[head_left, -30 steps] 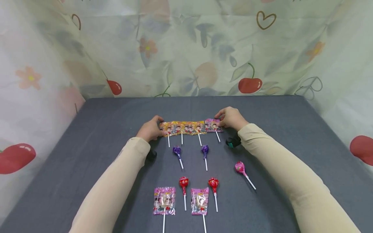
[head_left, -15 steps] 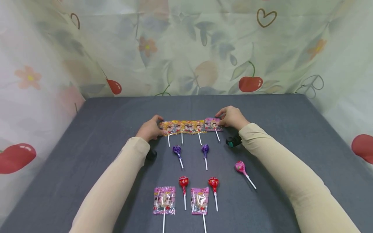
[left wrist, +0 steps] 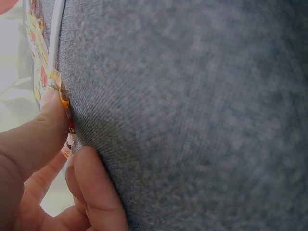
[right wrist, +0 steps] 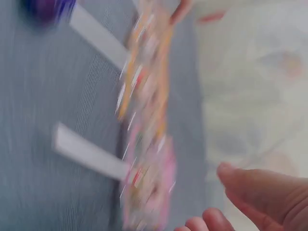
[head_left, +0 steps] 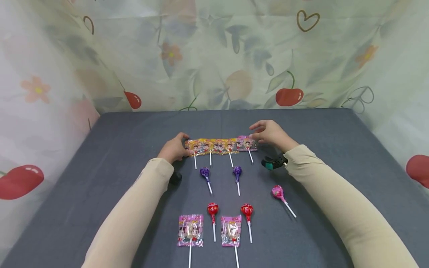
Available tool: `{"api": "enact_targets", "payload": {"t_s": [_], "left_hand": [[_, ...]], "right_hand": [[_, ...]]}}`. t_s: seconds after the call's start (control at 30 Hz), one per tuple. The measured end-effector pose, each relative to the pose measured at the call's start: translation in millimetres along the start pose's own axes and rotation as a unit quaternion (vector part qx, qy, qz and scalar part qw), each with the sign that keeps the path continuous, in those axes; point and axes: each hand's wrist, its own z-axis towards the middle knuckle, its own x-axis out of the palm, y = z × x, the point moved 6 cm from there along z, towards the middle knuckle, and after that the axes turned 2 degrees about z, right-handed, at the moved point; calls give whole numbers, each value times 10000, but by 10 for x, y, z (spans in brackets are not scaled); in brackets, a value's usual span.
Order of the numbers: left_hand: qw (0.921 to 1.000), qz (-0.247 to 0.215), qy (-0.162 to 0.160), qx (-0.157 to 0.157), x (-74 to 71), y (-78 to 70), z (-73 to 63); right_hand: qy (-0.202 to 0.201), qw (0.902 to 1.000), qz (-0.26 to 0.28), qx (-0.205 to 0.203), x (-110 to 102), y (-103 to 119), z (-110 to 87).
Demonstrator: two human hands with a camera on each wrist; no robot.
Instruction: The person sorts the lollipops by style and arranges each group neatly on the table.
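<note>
Nearest: two beige sleeves (head_left: 125,212), one per side, reaching in over a grey cloth-covered table (head_left: 311,242). Between them, two flat lollipops in pink packets (head_left: 231,225), side by side but apart, sticks toward the person.

Slightly farther, two red ball lollipops (head_left: 247,210), one near each pink packet's upper right. Off to the right, alone and slanted, one pink ball lollipop (head_left: 277,192).

Next, two purple ball lollipops (head_left: 205,172), apart, sticks nearward. Beyond each forearm, dark wrist gear: one black band (head_left: 273,163) with a teal patch at right, one dark piece (head_left: 175,178) at left.

Farther, one sideways row of four flat lollipops: three yellow packets (head_left: 210,146), counted by sticks, then one pink end packet (head_left: 245,143) meeting them at right. Left hand (head_left: 172,149) pinches the row's left end, thumb on the wrapper. Right hand (head_left: 273,134) is loose, fingers parted, just beside the pink end packet; right wrist view, blurred, shows a gap between them.

Lollipop count: eleven.

Farthest, a pale printed curtain (head_left: 214,56): four red cherries, two heart outlines.
</note>
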Motion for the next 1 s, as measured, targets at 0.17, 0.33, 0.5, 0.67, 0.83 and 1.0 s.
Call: {"api": "enact_targets", "payload": {"t_s": [0.17, 0.33, 0.5, 0.67, 0.83, 1.0], "left_hand": [[10000, 21, -8, 16, 8, 6, 20], [10000, 67, -15, 8, 5, 6, 12], [10000, 82, -42, 24, -5, 6, -11], [10000, 30, -18, 70, 2, 7, -5], [10000, -3, -24, 74, 5, 5, -2], [9999, -2, -26, 121, -1, -5, -18]], "right_hand": [[345, 9956, 374, -791, 76, 269, -331], [763, 9838, 445, -1557, 306, 447, -725], [1540, 9673, 469, -1959, 646, 434, -1028], [2037, 9558, -93, -2119, 893, 348, -1246], [2150, 9382, -980, -2529, 1038, 295, -1380], [2312, 9212, -1439, -2778, 1160, 245, -1465]]}}
